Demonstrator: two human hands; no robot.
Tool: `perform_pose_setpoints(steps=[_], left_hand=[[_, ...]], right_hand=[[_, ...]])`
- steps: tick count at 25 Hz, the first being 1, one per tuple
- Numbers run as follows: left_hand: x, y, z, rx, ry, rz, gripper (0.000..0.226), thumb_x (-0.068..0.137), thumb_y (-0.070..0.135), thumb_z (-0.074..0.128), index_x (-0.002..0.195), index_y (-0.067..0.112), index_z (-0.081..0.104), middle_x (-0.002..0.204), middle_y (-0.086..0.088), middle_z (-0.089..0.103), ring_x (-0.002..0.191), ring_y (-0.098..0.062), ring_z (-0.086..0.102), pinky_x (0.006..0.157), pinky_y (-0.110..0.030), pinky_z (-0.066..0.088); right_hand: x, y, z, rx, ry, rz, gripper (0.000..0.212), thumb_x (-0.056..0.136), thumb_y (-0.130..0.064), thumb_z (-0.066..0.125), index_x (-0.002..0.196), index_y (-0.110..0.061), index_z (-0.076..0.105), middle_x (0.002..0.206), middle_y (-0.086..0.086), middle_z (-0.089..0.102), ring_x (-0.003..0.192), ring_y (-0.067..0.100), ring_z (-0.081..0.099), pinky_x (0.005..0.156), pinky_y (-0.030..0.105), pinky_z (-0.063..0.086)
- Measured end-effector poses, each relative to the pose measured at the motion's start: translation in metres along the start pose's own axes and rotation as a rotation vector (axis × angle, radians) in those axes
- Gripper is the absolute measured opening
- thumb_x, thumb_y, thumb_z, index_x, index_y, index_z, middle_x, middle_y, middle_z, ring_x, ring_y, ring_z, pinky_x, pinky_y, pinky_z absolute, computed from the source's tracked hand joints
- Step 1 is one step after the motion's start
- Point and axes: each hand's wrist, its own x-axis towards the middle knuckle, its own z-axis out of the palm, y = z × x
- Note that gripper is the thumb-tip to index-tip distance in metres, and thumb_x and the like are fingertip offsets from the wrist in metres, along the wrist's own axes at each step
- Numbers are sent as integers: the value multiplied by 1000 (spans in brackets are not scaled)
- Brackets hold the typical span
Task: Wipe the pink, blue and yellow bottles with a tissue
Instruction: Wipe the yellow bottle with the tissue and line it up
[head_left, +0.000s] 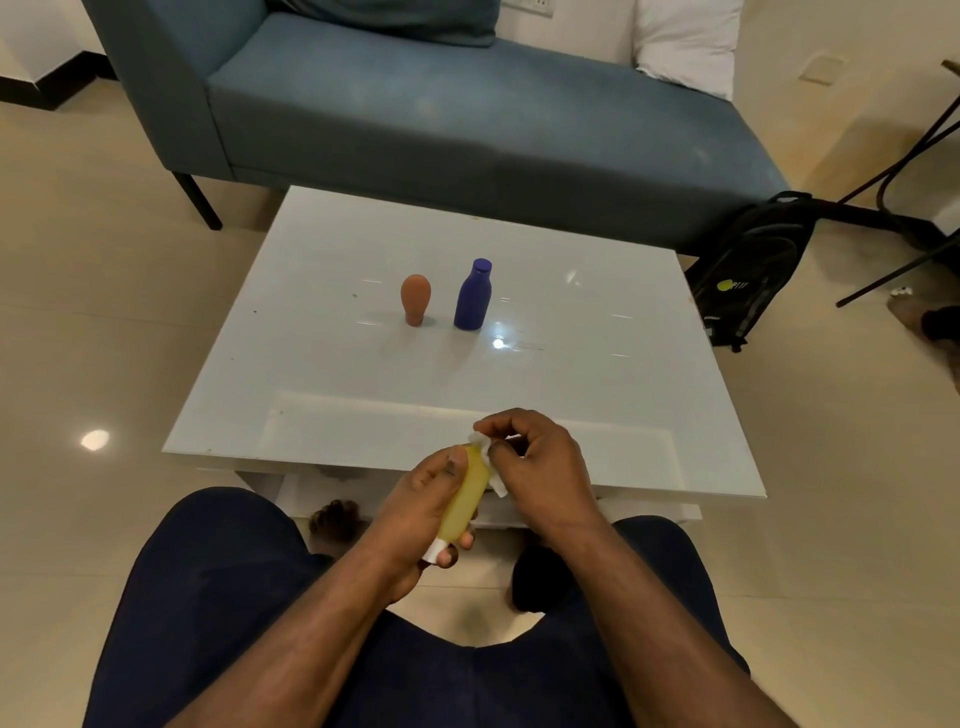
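My left hand (415, 499) has its fingers curled round the yellow bottle (464, 501), which I hold above my lap at the near edge of the white table (597, 374); the bottle is tilted, its long way running from its white cap near me, low and left, up and away to the right. My right hand (540, 462) bends over the far end of it, fingers pinching a white tissue (491, 470) against the bottle. Out on the table the pink bottle (415, 299) stands on its narrow end just left of the upright blue bottle (472, 296), and I can read no words on any of them.
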Motion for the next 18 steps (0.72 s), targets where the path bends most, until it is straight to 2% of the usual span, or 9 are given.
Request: perform_pose_setpoints(steps=[2,4,7,10,14,18], left_hand=[[1,-1,-1,19,-5,5,56,88,59,56,127,20,59,72,-9,62,53,-20,55,37,-22,38],[0,-1,-1,12,-14,-20,57,89,62,54,127,19,57,71,-10,61,53,-19,54,37,-22,38],[0,0,-1,-38,2,-40,64,85,64,57,127,16,52,75,-9,61,53,-18,53,36,-22,37],[3,1,-2,-140,6,-47,63,84,62,62,128,17,56,84,-7,64,58,-17,55,36,-21,39],[2,1,-2,-126,-41,-83,58,84,61,63,125,20,61,77,-8,64,56,-17,54,37,-22,40],[0,2,-2,-81,-28,-69,57,85,60,63,125,19,61,73,-11,61,51,-18,53,38,-23,41]], right_hand=[[6,-3,-3,59,-42,57,21,87,-15,61,90,-30,74,90,-15,71,85,4,65,76,30,57],[4,-5,-5,176,-77,121,27,86,-7,57,89,-25,76,88,-11,74,84,9,68,78,36,58],[-9,-6,-8,294,-68,150,27,88,-3,56,92,-20,76,90,-8,74,85,9,69,77,32,57],[-18,-5,-8,236,-46,96,22,87,-8,61,90,-24,76,92,-12,71,88,4,66,79,25,55],[-10,-9,-9,91,-28,48,20,87,-14,62,92,-28,75,93,-17,69,89,-2,63,77,19,53],[-4,-16,-10,168,-77,118,20,87,-14,60,91,-26,75,88,-11,73,82,4,67,71,23,55]])
